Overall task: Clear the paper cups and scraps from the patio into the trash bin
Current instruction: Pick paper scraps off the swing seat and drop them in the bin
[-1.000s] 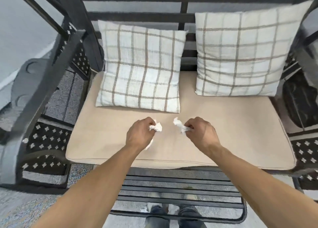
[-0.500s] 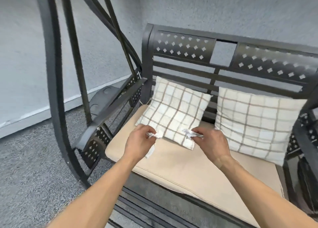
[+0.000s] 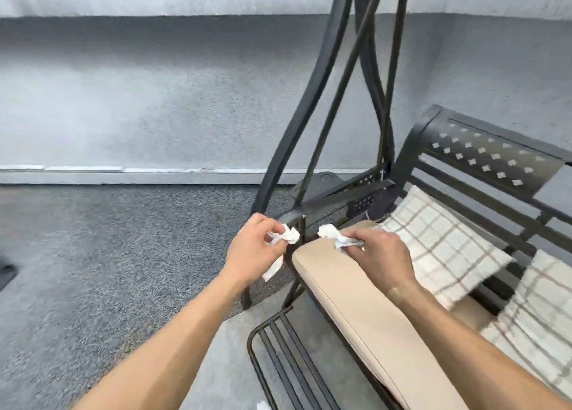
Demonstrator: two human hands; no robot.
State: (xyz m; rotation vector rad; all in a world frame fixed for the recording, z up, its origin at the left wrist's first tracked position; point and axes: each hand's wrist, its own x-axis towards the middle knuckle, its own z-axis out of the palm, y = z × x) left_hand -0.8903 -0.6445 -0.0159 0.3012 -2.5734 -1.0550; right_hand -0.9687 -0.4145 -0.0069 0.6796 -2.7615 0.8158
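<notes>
My left hand (image 3: 252, 253) is closed on a crumpled white paper scrap (image 3: 286, 235), and a strip of it hangs below my palm. My right hand (image 3: 382, 253) grips a second crumpled white paper scrap (image 3: 332, 234) that sticks out to the left of my fingers. Both hands hover side by side at the left end of the swing bench, over the corner of its beige seat cushion (image 3: 346, 289). No trash bin or paper cup is in view.
The black metal swing bench (image 3: 483, 152) fills the right side with two plaid pillows (image 3: 433, 239). Its frame legs (image 3: 297, 124) rise just behind my hands, and a slatted footrest (image 3: 288, 354) lies below. Grey carpet (image 3: 102, 255) spreads left to a grey wall. A small white scrap (image 3: 263, 406) lies at the bottom edge.
My view has swung left, away from the bench front toward the carpet and wall. Both hands kept hold of their paper scraps and moved left to the bench's end.
</notes>
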